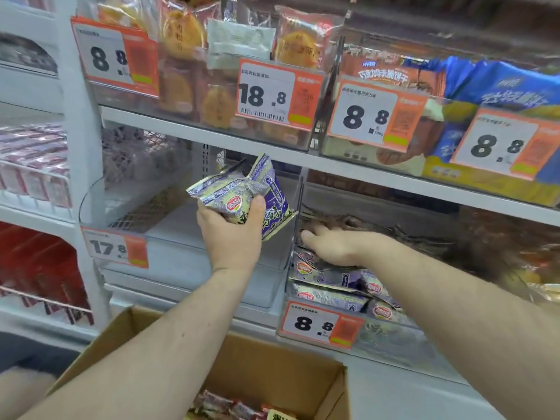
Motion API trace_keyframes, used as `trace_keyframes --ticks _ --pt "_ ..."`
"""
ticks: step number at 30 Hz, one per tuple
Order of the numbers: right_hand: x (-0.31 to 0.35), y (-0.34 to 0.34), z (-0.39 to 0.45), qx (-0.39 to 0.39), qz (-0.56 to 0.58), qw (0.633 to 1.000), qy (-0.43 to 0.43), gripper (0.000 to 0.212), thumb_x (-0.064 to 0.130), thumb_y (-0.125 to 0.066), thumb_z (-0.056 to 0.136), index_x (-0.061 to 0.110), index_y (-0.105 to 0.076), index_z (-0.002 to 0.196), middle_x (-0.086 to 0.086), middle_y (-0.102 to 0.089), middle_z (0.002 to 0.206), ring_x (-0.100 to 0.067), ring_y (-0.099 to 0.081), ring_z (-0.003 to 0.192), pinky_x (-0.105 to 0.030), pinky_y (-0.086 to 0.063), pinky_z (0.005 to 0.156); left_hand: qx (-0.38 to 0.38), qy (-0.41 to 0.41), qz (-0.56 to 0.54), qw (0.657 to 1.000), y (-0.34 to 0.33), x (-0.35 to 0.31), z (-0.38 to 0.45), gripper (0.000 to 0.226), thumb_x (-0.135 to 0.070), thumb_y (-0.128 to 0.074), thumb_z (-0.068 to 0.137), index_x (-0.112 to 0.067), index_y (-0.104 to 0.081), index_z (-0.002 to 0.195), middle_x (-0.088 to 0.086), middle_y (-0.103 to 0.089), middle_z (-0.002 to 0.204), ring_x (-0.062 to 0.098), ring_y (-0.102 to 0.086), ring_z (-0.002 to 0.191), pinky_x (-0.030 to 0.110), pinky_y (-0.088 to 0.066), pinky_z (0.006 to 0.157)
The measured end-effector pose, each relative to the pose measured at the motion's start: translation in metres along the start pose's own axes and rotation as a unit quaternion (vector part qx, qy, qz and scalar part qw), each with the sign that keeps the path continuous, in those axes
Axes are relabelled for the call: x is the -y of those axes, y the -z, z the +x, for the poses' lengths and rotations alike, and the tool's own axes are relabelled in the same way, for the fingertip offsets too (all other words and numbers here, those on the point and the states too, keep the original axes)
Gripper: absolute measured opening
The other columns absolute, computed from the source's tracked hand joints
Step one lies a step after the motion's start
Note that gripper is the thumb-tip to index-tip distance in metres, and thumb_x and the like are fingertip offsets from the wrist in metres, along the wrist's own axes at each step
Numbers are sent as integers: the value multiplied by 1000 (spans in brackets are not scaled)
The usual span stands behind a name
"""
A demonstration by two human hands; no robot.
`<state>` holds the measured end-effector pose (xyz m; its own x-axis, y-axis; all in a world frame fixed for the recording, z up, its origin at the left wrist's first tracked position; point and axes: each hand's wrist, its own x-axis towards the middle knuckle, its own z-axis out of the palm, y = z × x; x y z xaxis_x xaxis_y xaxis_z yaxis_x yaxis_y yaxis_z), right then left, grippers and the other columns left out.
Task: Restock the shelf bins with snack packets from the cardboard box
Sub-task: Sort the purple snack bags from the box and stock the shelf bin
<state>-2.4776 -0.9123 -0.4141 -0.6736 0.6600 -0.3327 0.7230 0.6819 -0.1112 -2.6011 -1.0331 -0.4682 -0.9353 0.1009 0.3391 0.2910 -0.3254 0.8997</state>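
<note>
Left hand (231, 234) grasping a bunch of purple snack packets (242, 195), raised before a clear shelf bin (194, 262). Right hand (331, 247), fingers straight, resting flat on the purple packets (333, 294) in the bin just to its right. Below both forearms, the open cardboard box (281, 368) with more packets.

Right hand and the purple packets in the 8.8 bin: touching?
Touching. The head view shows the right hand lying palm-down on the stacked purple packets.
</note>
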Motion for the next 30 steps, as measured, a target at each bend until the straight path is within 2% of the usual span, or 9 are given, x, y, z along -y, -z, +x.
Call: trace_keyframes --ticks 5,8,13,16,19,24,25,28,30 --pt "0 -49 6 -62 -61 996 10 67 55 -11 101 23 6 157 -9 17 163 -27 12 151 -45 5 121 23 -30 31 999 -2 0 -4 57 -50 -74 67 -33 -44 112 9 -57 119 22 -60 108 41 -47 102" --pt "3 -45 2 -41 -67 997 8 67 56 -11 101 25 6 157 -7 18 163 -27 14 151 -45 9 121 23 -41 46 998 -1 -3 -7 54 -41 -77 71 -29 -43 112 8 -54 118 22 -58 108 30 -44 100" --pt "-28 7 4 -122 36 991 -42 63 55 -14 102 25 -12 158 -2 -3 165 -22 0 152 -44 6 120 17 -57 17 998 -2 -4 -8 49 -49 -75 68 -44 -43 104 10 -56 122 21 -59 111 43 -46 103" --pt "-58 25 23 -102 20 988 -116 67 59 -15 100 24 -10 158 -2 -2 165 -25 -4 152 -45 -1 120 6 -72 -2 997 -5 -3 -10 47 -51 -74 66 -52 -44 102 9 -57 122 21 -59 113 44 -47 103" --pt "-64 13 41 -84 -13 989 -124 72 66 -6 95 31 1 157 2 6 165 -30 -1 152 -49 -2 121 19 -81 -21 996 -4 1 -12 48 -51 -74 66 -62 -44 102 9 -56 124 21 -59 114 34 -47 101" --pt "-52 1 48 -41 39 994 -91 62 49 -8 105 16 -1 157 -5 4 165 -25 3 152 -40 1 120 32 -101 -29 994 -6 4 -14 52 -39 -78 70 -45 -41 105 9 -54 124 9 -58 109 12 -42 93" --pt "-54 3 45 -34 49 995 -83 63 50 -8 105 17 -1 158 -4 3 166 -24 3 152 -40 1 120 28 -100 -30 994 -6 2 -14 52 -39 -78 70 -46 -41 106 8 -54 124 10 -58 109 13 -42 94" --pt "-76 17 28 -39 109 989 -93 66 58 -8 102 23 -1 158 2 1 165 -20 2 152 -39 0 121 27 -94 -29 995 -5 1 -13 50 -47 -75 68 -49 -41 105 9 -55 125 19 -57 116 34 -46 104" --pt "-95 19 20 -68 54 988 -127 70 67 -5 97 30 3 157 3 6 165 -22 5 152 -48 3 121 28 -101 -26 994 -5 1 -13 50 -47 -75 68 -50 -42 105 8 -55 126 21 -57 117 41 -45 105"
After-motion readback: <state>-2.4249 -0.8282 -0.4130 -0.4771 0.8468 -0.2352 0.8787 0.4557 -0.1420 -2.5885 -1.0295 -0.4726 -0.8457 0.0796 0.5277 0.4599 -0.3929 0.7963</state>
